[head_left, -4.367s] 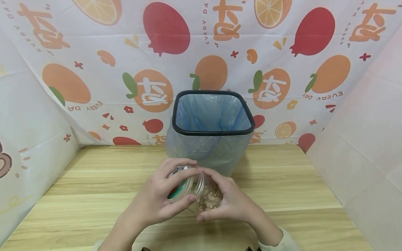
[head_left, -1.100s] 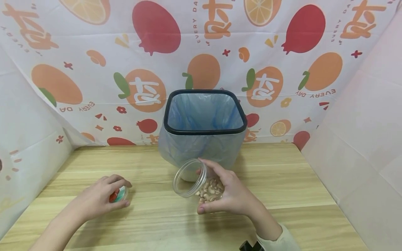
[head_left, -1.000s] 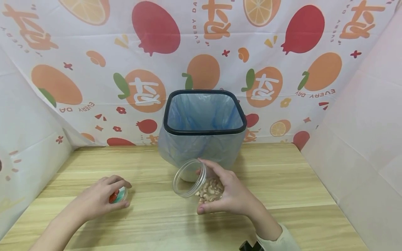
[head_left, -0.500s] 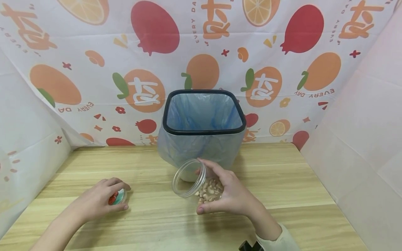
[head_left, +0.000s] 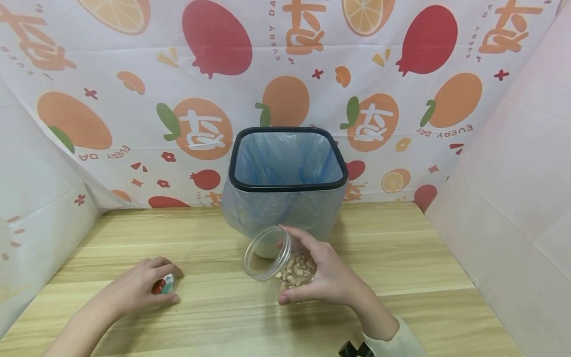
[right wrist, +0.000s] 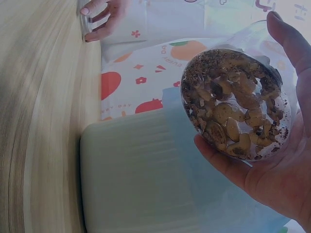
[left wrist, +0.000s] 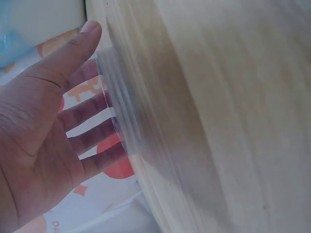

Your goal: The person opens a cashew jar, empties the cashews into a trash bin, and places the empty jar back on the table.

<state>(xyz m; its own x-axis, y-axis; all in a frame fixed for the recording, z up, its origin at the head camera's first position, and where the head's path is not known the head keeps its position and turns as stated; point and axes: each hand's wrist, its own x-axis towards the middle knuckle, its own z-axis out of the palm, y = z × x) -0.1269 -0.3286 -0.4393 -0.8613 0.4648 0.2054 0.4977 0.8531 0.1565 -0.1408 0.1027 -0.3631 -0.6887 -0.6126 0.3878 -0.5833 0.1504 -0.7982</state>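
My right hand (head_left: 323, 277) grips a clear plastic jar (head_left: 266, 254), tilted with its open mouth facing left. Brown nuts that look like cashews (head_left: 296, 270) lie in its lower end, and crumbs show through the jar's base in the right wrist view. At left, my left hand (head_left: 140, 287) holds a round lid (head_left: 164, 284) low at the wooden table. Its fingers lie on the far side and its thumb on the near side. Red and teal print shows on the lid. In the left wrist view the lid's clear ridged rim (left wrist: 121, 97) overlaps the fingertips.
Behind the jar stands a square bin (head_left: 285, 213) with a black rim and a bluish-white liner bag. The wooden table (head_left: 392, 258) meets a fruit-printed cloth (head_left: 285, 59) at the back and white cloth panels at the sides.
Since the earliest frame, the left hand has moved the lid away from the jar, leftward to the table. The jar stays tilted in the right hand. In the last second little moves.
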